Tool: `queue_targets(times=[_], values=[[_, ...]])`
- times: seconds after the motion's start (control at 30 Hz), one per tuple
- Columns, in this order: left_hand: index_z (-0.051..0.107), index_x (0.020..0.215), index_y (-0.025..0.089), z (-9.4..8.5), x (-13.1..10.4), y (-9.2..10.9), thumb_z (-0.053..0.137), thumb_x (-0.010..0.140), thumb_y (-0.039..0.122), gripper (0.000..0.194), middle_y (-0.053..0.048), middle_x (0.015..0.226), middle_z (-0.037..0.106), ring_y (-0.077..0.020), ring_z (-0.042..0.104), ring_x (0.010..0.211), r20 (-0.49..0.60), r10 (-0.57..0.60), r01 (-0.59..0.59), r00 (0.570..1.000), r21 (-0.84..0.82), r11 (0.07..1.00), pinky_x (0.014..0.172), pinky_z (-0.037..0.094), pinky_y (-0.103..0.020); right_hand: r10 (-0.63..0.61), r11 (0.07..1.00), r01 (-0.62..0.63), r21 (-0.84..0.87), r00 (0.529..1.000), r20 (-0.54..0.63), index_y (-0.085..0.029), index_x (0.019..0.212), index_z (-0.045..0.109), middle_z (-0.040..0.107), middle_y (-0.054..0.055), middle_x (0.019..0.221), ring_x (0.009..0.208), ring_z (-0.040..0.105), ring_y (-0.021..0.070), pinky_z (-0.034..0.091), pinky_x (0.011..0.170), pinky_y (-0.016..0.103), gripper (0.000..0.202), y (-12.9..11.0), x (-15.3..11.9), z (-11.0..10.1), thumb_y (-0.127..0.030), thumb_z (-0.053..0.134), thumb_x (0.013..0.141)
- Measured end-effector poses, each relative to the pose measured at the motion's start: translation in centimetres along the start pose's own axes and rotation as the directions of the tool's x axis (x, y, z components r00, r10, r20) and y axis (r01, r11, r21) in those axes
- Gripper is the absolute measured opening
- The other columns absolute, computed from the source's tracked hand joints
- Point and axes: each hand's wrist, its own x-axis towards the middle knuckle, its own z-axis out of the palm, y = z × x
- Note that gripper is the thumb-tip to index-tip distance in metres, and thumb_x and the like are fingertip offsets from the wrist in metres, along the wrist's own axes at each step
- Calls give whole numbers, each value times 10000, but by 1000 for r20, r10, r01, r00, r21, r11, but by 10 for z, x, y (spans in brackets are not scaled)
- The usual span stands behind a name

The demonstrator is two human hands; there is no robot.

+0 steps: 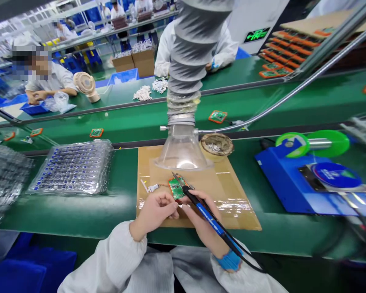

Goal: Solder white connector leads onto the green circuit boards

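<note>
At a green bench, a worker's right hand grips a blue soldering iron like a pen, its tip resting on a small green board that lies near the middle of a tan mat, toward the mat's near edge. The left hand, fingers curled in, pinches the board's near edge and pins it flat. A white plug on thin wires trails off the board's left side.

A clear hood on a grey duct hangs just behind the board, so the joint is best worked low and forward, the iron held shallow, the left fingertips kept back from the tip. The iron's black cord runs off over the bench's near edge and could drag the hand. Open mat lies right of the board; a tip-cleaner pot sits at the mat's far right corner. Stacked trays crowd the left, a blue station the right.
</note>
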Motion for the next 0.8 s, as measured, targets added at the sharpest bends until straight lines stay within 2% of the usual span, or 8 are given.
queue_targets(times=[0.17,0.4,0.5,0.57,0.67,0.73,0.8], values=[[628,746,134,5,-2,-2,820,740,529,439,-44,629,712,-95,612,570,-17,18,-17,1000,36,999,614,474,-207,49,993,-43,110,998,-51,-287,1127,648,755,-17,873,770,740,151,613,707,265,265,-1,1,9,-266,757,886],[674,774,147,4,-4,-2,755,810,380,250,-59,700,739,-137,657,642,-113,124,-111,986,115,987,656,499,-243,35,999,-33,29,997,-67,-271,1088,671,763,-3,870,787,749,159,619,756,275,246,-2,3,11,-266,775,865],[675,757,166,3,-3,-1,685,852,310,173,-49,699,726,-150,639,636,-129,208,-173,970,237,956,631,488,-267,21,1000,-21,-12,999,-42,-278,1097,667,754,-10,866,770,744,154,616,734,262,232,-4,5,12,-271,753,881],[676,735,181,1,-1,2,660,857,250,141,-45,722,714,-167,635,691,-118,347,-271,930,419,867,671,491,-299,2,998,-4,-57,999,-45,-281,1106,666,751,-6,893,790,744,156,615,752,263,231,-3,6,12,-277,743,888],[679,714,199,-8,10,10,663,837,149,134,-47,868,729,-210,640,895,-63,534,-350,843,688,636,849,484,-379,-38,992,26,-120,994,-101,-273,1101,675,755,10,942,835,749,168,614,811,287,227,-1,10,8,-293,745,885],[678,707,205,-15,21,12,674,827,109,153,-36,956,740,-221,630,984,-43,541,-320,840,766,558,919,458,-412,-49,989,29,-148,990,-134,-268,1105,683,763,17,942,840,754,179,618,824,301,240,1,12,2,-309,753,880],[677,695,205,-21,30,11,690,824,98,168,-22,960,741,-215,623,994,-45,502,-271,863,799,537,933,443,-419,-56,981,27,-194,988,-145,-263,1107,701,777,30,967,856,763,194,625,820,309,251,2,14,-6,-333,761,874]])
